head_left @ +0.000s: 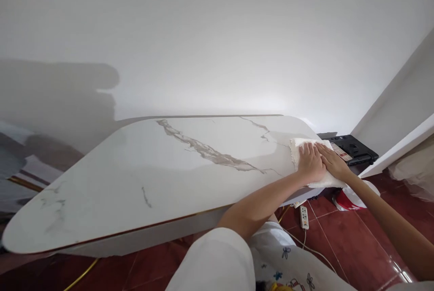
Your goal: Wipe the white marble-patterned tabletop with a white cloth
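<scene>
Both my hands press down on a white cloth (323, 181) at the right end of a white marble-patterned tabletop (111, 182). My left hand (310, 163) lies flat on the cloth with its fingers stretched forward. Right beside it and touching it is my right hand (332, 163), also laid flat with fingers extended. The cloth's frayed left edge shows past my fingers, and its near right part hangs over the table's edge. Grey-brown veins run across the tabletop, which has rounded corners and a thin gold-coloured edge line.
A white wall (203, 47) rises behind the table. Past the right end lies an open black case (362, 150). A red and white container or bag (349, 200) and a power strip (304, 218) with a cord are on the red tiled floor (352, 237).
</scene>
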Demonstrator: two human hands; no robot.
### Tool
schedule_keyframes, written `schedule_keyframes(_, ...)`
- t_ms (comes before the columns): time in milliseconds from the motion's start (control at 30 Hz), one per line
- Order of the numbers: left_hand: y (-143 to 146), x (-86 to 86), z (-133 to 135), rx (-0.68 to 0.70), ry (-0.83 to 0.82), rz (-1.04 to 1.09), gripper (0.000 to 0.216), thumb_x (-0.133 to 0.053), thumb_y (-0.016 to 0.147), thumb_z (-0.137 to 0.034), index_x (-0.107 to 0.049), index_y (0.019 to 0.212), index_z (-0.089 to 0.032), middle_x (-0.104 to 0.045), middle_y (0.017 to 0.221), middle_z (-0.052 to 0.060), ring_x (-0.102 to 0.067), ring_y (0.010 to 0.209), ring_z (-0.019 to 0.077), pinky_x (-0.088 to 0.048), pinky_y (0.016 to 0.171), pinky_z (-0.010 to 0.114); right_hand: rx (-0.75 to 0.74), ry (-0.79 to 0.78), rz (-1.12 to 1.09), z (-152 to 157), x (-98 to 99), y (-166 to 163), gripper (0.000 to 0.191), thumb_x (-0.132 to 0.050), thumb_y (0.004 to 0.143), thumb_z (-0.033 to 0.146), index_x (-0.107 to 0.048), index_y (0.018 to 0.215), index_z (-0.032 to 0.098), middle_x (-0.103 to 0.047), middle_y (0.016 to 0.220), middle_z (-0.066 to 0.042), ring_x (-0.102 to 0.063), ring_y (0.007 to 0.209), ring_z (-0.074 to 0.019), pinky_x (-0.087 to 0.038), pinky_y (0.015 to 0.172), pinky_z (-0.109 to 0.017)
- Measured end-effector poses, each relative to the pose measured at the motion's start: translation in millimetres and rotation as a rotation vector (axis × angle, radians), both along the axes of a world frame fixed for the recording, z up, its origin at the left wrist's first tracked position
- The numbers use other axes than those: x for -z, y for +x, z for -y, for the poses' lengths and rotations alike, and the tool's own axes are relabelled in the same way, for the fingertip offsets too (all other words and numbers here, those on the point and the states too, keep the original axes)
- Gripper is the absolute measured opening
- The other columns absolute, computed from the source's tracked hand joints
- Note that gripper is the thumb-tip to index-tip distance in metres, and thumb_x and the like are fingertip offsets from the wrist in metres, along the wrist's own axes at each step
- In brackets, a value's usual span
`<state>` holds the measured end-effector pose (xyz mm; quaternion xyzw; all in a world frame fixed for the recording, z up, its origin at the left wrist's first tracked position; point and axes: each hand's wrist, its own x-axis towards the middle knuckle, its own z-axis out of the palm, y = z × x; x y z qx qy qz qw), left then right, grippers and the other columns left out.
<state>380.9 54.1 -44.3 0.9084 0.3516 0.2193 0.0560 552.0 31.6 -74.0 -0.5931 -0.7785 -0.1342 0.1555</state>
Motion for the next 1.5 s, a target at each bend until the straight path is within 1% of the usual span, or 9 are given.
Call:
schedule_keyframes(200,-88.0,-2.8,6.9,0.072,0.014,-0.105,0.06,-0.027,0.091,-0.033,-0.029,0.141,0.002,-0.025,0.15,0.022,-0.018,0.14,0.0351,-0.016,0.113,0.051,0.124,0.057,-0.024,19.7,-2.8,-104.9,0.053,-0.017,0.096,0.029,-0.037,0.142,0.01,-0.042,0.143,-0.015,-0.034,0.135,-0.024,-0.035,0.106,-0.046)
schedule_keyframes(433,-242.1,-4.9,9.8,0.013,0.02,-0.212,0.059,-0.027,0.092,-0.032,-0.026,0.145,-0.007,-0.023,0.152,0.015,-0.016,0.141,0.0287,-0.018,0.114,0.046,0.076,-0.108,-0.211,19.0,-25.9,-270.0,0.056,-0.025,0.092,0.032,-0.042,0.138,0.005,-0.04,0.144,-0.017,-0.032,0.135,-0.0293,-0.026,0.11,-0.046)
schedule_keyframes(567,-334.4,-4.6,5.9,-0.128,0.032,-0.242,0.058,-0.026,0.091,-0.032,-0.022,0.148,-0.018,-0.025,0.153,0.008,-0.017,0.142,0.0244,-0.02,0.113,0.045,-0.074,-0.235,-0.365,4.0,-38.0,-358.4,0.057,-0.032,0.09,0.029,-0.038,0.14,0.005,-0.035,0.147,-0.016,-0.026,0.137,-0.0319,-0.02,0.11,-0.053)
schedule_keyframes(667,-404.0,-7.5,1.1,-0.203,0.014,-0.313,0.061,-0.027,0.09,-0.032,-0.017,0.149,-0.019,-0.022,0.153,0.005,-0.019,0.141,0.0227,-0.022,0.113,0.042,-0.173,-0.309,-0.415,-8.3,-45.2,-421.3,0.059,-0.035,0.089,0.028,-0.034,0.14,-0.003,-0.029,0.148,-0.021,-0.022,0.139,-0.0326,-0.017,0.111,-0.051)
schedule_keyframes(900,-544.3,-8.5,-18.1,-0.485,-0.014,-0.452,0.059,-0.024,0.09,-0.033,-0.02,0.148,-0.027,-0.027,0.152,-0.001,-0.024,0.14,0.0241,-0.027,0.109,0.046,-0.344,-0.325,-0.444,-34.4,-52.4,-544.6,0.062,-0.037,0.091,0.03,-0.029,0.14,-0.009,-0.022,0.15,-0.024,-0.017,0.14,-0.0316,-0.014,0.113,-0.047)
schedule_keyframes(1067,-582.3,-12.6,-32.4,-0.442,-0.054,-0.388,0.058,-0.017,0.089,-0.027,-0.028,0.146,-0.021,-0.04,0.146,0.001,-0.021,0.14,0.0167,-0.021,0.113,0.041,-0.369,-0.356,-0.484,-53.8,-52.1,-591.8,0.059,-0.035,0.091,0.024,-0.027,0.141,-0.006,-0.021,0.15,-0.023,-0.015,0.141,-0.0317,-0.015,0.111,-0.051)
schedule_keyframes(1267,-578.9,-17.9,-62.6,-0.554,-0.052,-0.313,0.056,-0.017,0.09,-0.03,-0.037,0.141,-0.016,-0.041,0.145,0.004,-0.024,0.139,0.0157,-0.019,0.115,0.04,-0.376,-0.312,-0.528,-87.7,-48.4,-606.5,0.056,-0.033,0.092,0.022,-0.029,0.139,-0.009,-0.024,0.149,-0.026,-0.017,0.14,-0.0314,-0.015,0.111,-0.049)
schedule_keyframes(1433,-579.5,-15.7,-104.2,-0.519,-0.023,-0.225,0.058,-0.017,0.09,-0.032,-0.042,0.136,-0.008,-0.038,0.147,0.01,-0.028,0.137,0.0161,-0.019,0.115,0.036,-0.341,-0.289,-0.543,-120.1,-47.0,-606.6,0.054,-0.031,0.093,0.023,-0.031,0.139,-0.006,-0.026,0.149,-0.024,-0.019,0.14,-0.0311,-0.016,0.11,-0.051)
schedule_keyframes(1500,-580.3,-15.1,-121.5,-0.5,-0.038,-0.207,0.058,-0.018,0.089,-0.032,-0.042,0.136,-0.01,-0.038,0.147,0.008,-0.029,0.137,0.0159,-0.019,0.115,0.036,-0.318,-0.273,-0.539,-133.4,-47.1,-606.7,0.054,-0.032,0.093,0.023,-0.032,0.139,-0.005,-0.028,0.148,-0.024,-0.02,0.14,-0.0312,-0.016,0.11,-0.051)
